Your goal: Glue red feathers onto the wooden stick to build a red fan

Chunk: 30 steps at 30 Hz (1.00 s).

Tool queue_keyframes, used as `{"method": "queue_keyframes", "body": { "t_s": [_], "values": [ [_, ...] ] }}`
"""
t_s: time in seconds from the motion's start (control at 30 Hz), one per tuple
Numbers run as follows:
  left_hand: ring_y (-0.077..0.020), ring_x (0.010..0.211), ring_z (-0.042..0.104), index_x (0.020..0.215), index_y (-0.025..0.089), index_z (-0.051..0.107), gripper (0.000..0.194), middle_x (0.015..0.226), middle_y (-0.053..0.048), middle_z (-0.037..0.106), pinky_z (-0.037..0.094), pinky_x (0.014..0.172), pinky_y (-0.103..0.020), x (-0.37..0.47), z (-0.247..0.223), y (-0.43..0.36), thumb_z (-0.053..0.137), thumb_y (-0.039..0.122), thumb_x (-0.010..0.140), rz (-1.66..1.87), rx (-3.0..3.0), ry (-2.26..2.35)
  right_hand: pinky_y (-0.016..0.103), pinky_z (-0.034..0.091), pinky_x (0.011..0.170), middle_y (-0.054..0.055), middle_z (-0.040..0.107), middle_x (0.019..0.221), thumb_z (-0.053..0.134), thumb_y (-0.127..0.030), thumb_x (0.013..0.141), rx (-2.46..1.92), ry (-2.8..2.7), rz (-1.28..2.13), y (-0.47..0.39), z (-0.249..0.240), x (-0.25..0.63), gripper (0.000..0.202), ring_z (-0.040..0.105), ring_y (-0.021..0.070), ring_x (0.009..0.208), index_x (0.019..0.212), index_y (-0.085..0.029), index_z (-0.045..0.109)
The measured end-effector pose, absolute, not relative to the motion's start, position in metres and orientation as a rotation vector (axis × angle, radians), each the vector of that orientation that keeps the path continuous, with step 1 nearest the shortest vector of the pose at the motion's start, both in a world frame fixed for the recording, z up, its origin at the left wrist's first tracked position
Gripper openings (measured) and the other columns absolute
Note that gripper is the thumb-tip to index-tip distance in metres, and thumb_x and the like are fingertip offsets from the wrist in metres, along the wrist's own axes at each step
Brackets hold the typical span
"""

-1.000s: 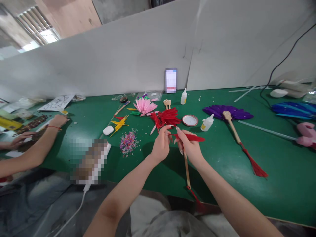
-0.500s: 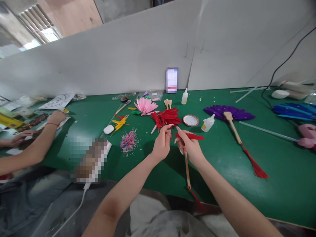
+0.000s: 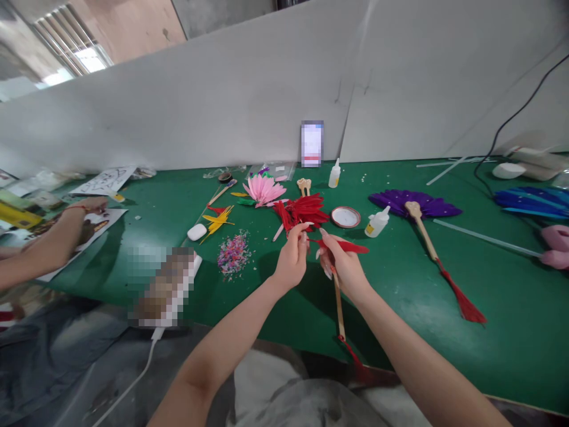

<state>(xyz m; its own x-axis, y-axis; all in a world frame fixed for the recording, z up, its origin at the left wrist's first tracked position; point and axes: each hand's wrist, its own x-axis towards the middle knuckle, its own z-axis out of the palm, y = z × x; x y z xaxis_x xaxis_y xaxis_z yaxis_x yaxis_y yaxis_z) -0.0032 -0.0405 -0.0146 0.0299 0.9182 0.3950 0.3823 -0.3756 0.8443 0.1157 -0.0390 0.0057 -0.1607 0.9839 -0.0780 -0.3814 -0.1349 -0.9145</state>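
Note:
My right hand (image 3: 341, 256) is closed round a red feather (image 3: 353, 246) whose tip points right. A wooden handle (image 3: 338, 302) with a red tassel (image 3: 355, 356) hangs down below that hand toward the table's front edge. Close on the left, my left hand (image 3: 292, 255) is pinched at the feather's thin end; what lies between its fingertips is too small to make out. Just behind both hands is a pile of red feathers (image 3: 309, 210). A round white lid with a red rim (image 3: 345, 217) and a glue bottle (image 3: 377, 222) stand to the right of the pile.
Pink feathers (image 3: 264, 190), yellow feathers (image 3: 217, 222) and colourful bits (image 3: 234, 255) lie left on the green table. A purple feather fan (image 3: 418, 204) is at the right. A phone (image 3: 312, 144) leans on the wall. Another person's arm (image 3: 48, 249) reaches in from the left.
The other person's hand at the far left has moved left and a little up over the sheet, uncovering more of it. My own hands have hardly moved; the view has shifted slightly.

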Motion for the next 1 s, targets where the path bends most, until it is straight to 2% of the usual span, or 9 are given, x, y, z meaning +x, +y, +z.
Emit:
{"method": "queue_keyframes", "body": {
  "t_s": [0.1, 0.47, 0.7, 0.87, 1.0],
  "values": [
    [-0.0098, 0.062, 0.05, 0.122, 0.02, 0.038, 0.035, 0.088, -0.004, 0.054, 0.044, 0.061, -0.025, -0.0037, -0.0138, -0.0408, 0.032, 0.035, 0.091, 1.293, 1.833, 1.35, 0.019, 0.027, 0.027, -0.008, 0.037, 0.028, 0.056, -0.046, 0.076, -0.897, -0.929, 1.592, -0.0391, 0.0065, 0.1155, 0.036, 0.032, 0.0068, 0.023, 0.053, -0.019, 0.05],
    [-0.0135, 0.076, 0.054, 0.119, 0.018, 0.04, 0.034, 0.093, -0.007, 0.055, 0.045, 0.071, -0.029, -0.005, -0.0137, -0.0411, 0.024, 0.032, 0.093, 1.288, 1.861, 1.379, 0.02, 0.022, 0.027, -0.007, 0.037, 0.029, 0.06, -0.041, 0.073, -0.854, -0.801, 1.7, -0.0407, 0.0114, 0.1153, 0.034, 0.031, 0.0057, 0.024, 0.049, -0.018, 0.053],
    [-0.0102, 0.061, 0.05, 0.12, 0.019, 0.04, 0.034, 0.08, -0.003, 0.053, 0.044, 0.06, -0.025, -0.0043, -0.014, -0.0414, 0.024, 0.033, 0.093, 1.32, 1.806, 1.342, 0.019, 0.022, 0.026, -0.007, 0.037, 0.028, 0.063, -0.041, 0.071, -0.857, -0.773, 1.707, -0.0402, 0.0119, 0.1157, 0.034, 0.031, 0.0058, 0.024, 0.048, -0.018, 0.054],
    [-0.0098, 0.064, 0.051, 0.122, 0.02, 0.038, 0.034, 0.088, -0.005, 0.056, 0.044, 0.063, -0.025, -0.0037, -0.0111, -0.0405, 0.034, 0.033, 0.091, 1.315, 1.852, 1.34, 0.019, 0.022, 0.027, -0.007, 0.038, 0.029, 0.063, -0.036, 0.071, -0.829, -0.695, 1.772, -0.0379, 0.0103, 0.1168, 0.031, 0.03, 0.0047, 0.024, 0.049, -0.017, 0.055],
    [-0.0101, 0.064, 0.052, 0.122, 0.02, 0.038, 0.033, 0.087, -0.004, 0.057, 0.043, 0.063, -0.025, -0.0053, -0.0122, -0.0395, 0.033, 0.031, 0.091, 1.277, 1.877, 1.361, 0.018, 0.02, 0.028, -0.007, 0.033, 0.025, 0.055, -0.033, 0.077, -0.765, -0.647, 1.872, -0.0343, 0.0069, 0.1189, 0.036, 0.028, 0.0039, 0.023, 0.045, -0.016, 0.055]
  ]
}}
